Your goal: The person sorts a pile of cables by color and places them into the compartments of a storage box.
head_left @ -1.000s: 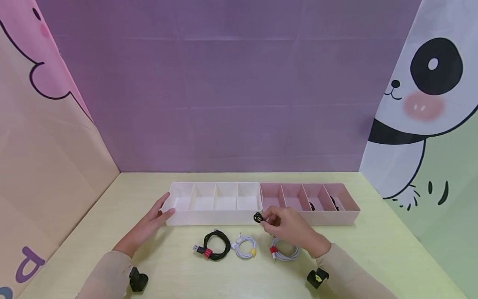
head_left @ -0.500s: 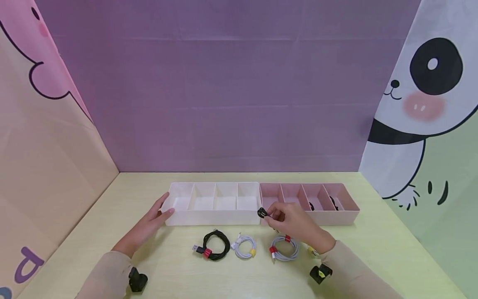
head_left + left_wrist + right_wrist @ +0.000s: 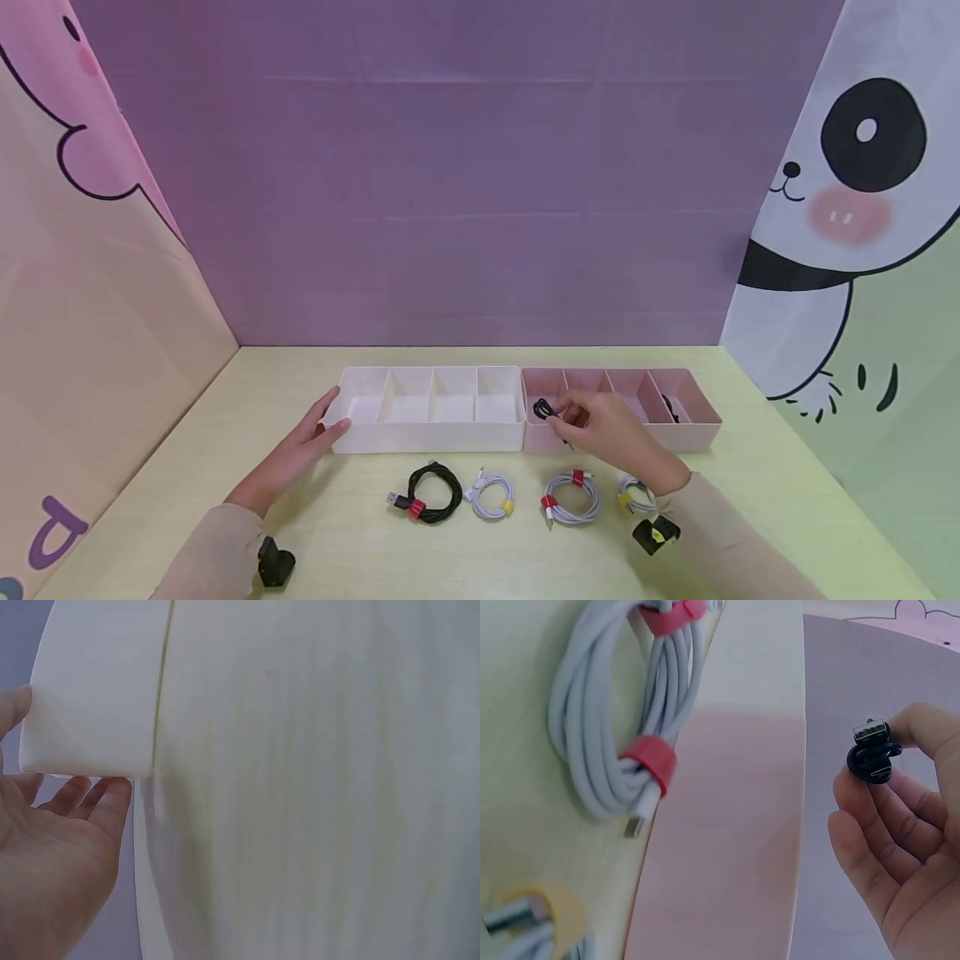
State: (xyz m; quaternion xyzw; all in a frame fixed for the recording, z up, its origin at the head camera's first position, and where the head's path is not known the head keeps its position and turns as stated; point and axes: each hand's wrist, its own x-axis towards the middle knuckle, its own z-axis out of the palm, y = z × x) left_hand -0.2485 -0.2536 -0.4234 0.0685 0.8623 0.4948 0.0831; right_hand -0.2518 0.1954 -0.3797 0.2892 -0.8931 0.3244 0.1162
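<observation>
In the head view my right hand [image 3: 603,425] pinches a small coiled black USB cable [image 3: 543,408] between thumb and fingertips, over the leftmost compartment of the pink divided box [image 3: 693,437]. The right wrist view shows the cable's USB plug [image 3: 870,733] pointing out from the pinch, with the lower fingers loosely bent. My left hand [image 3: 296,450] rests against the left end of the white divided box [image 3: 427,437], thumb at the rim. Its fingertips touch the end wall in the left wrist view, beside the box's plain face [image 3: 97,690].
On the table before the boxes lie a black cable coil [image 3: 435,493] with a red strap, a white coil [image 3: 491,497] with a yellow strap, a white coil [image 3: 572,500] with red straps, and another white coil [image 3: 634,493] by my right wrist. Black items [image 3: 671,408] show in the pink box.
My right hand has carried the black cable rightward and slightly up, from the seam between the boxes to over the pink box. The left hand stays where it was.
</observation>
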